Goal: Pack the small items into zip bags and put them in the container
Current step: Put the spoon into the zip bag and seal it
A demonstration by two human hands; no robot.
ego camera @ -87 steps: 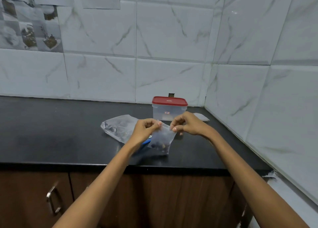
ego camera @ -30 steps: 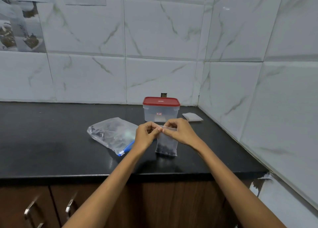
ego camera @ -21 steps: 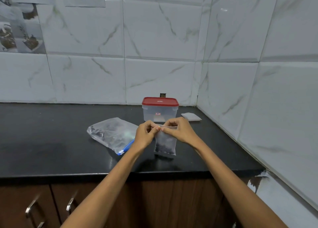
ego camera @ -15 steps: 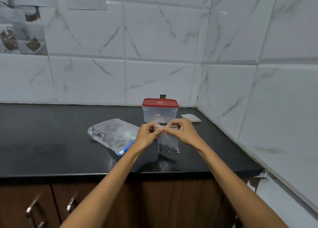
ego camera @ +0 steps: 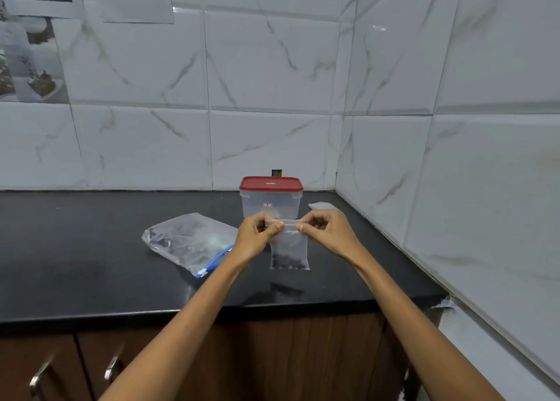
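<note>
A small clear zip bag (ego camera: 289,250) with dark small items at its bottom hangs upright above the black counter. My left hand (ego camera: 257,237) pinches the left end of its top strip and my right hand (ego camera: 325,234) pinches the right end. Just behind my hands stands a clear plastic container (ego camera: 270,200) with its red lid on. To the left, a larger clear bag (ego camera: 189,240) with a blue zip edge lies flat and holds more dark small items.
The black counter (ego camera: 75,249) ends at a tiled corner on the right, with its front edge close to me. A few flat small bags (ego camera: 321,205) lie by the right wall, behind my right hand. Wooden cabinet doors with metal handles (ego camera: 112,367) are below.
The small bag has been lifted off the counter and turned upright. My two hands have drawn apart along its top strip, and the view has shifted slightly.
</note>
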